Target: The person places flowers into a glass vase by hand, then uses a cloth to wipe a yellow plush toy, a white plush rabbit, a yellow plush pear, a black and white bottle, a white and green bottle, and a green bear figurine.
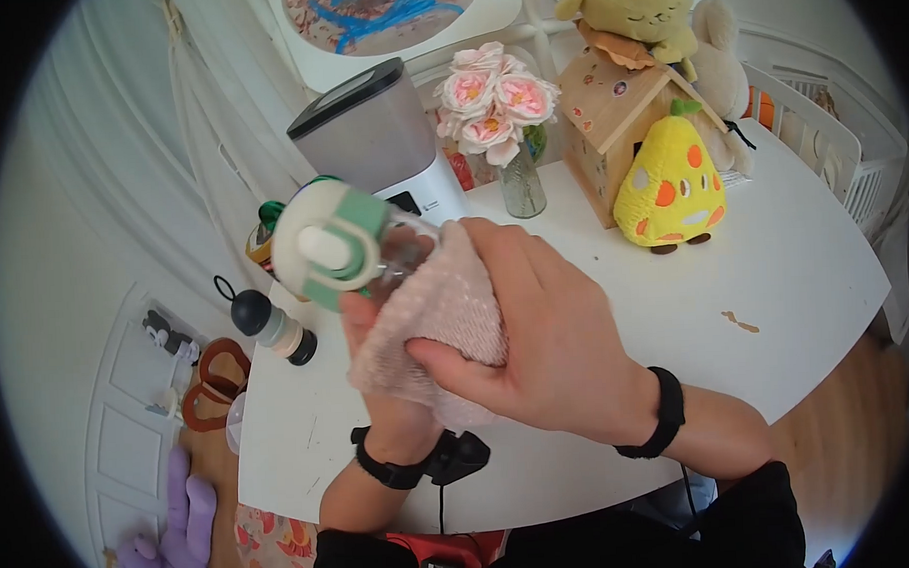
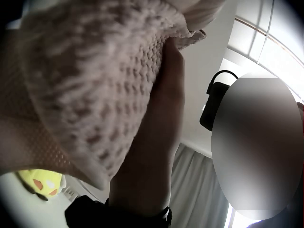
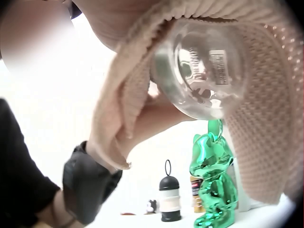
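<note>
A clear water bottle with a white and green lid [image 1: 325,246] is tilted over the table, lid toward the left. My left hand [image 1: 392,418] grips it from below, mostly hidden behind a pink textured cloth [image 1: 431,320]. With my right hand [image 1: 561,330] I hold that cloth around the bottle's lower part, thumb across the front of the fabric. In the right wrist view the bottle's clear base [image 3: 204,71] shows inside the folds. The cloth [image 2: 95,85] fills much of the left wrist view.
On the white table [image 1: 666,327] stand a grey and white appliance [image 1: 364,122], a glass vase [image 1: 523,186] of pink roses, a wooden house [image 1: 609,108], a yellow plush toy [image 1: 672,191] and a black-topped stacked container [image 1: 273,325]. A shiny green figurine [image 3: 213,180] is behind the bottle.
</note>
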Demonstrator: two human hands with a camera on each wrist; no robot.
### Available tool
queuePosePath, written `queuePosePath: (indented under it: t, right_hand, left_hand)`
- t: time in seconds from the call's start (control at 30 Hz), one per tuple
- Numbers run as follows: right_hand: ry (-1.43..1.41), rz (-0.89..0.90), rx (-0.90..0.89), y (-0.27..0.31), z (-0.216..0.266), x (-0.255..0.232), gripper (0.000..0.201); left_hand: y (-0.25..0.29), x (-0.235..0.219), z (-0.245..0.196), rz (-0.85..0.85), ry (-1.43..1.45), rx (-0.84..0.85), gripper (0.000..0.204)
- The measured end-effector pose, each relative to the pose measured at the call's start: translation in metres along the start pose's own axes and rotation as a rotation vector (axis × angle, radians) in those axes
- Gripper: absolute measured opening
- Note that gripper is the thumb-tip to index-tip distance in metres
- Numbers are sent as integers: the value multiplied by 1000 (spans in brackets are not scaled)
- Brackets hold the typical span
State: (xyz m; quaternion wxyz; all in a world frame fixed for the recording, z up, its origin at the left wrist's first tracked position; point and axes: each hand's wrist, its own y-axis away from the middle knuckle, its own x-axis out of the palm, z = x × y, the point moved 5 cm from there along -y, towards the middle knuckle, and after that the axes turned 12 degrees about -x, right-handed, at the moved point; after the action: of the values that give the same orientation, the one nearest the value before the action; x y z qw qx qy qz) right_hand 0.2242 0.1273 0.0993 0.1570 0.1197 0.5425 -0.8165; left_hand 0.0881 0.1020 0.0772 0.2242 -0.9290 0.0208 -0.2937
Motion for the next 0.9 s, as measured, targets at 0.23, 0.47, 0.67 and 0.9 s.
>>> queuePosePath:
  t: [0.23, 0.47, 0.67, 0.9]
  right_hand:
    - [149, -34, -142, 0, 4, 2, 79]
    - [-1057, -104, 483, 6, -12, 22, 43]
    - [-1074, -285, 567, 6, -19, 10, 49]
    - [95, -253, 195, -24, 13, -49, 25]
  left_hand:
    - [0, -1, -25, -31, -210, 59, 71]
    - [-13, -15, -42, -65, 205, 126, 67]
    - [-13, 0, -48, -9, -247, 120, 75]
    - [11, 27, -37, 30, -149, -126, 76]
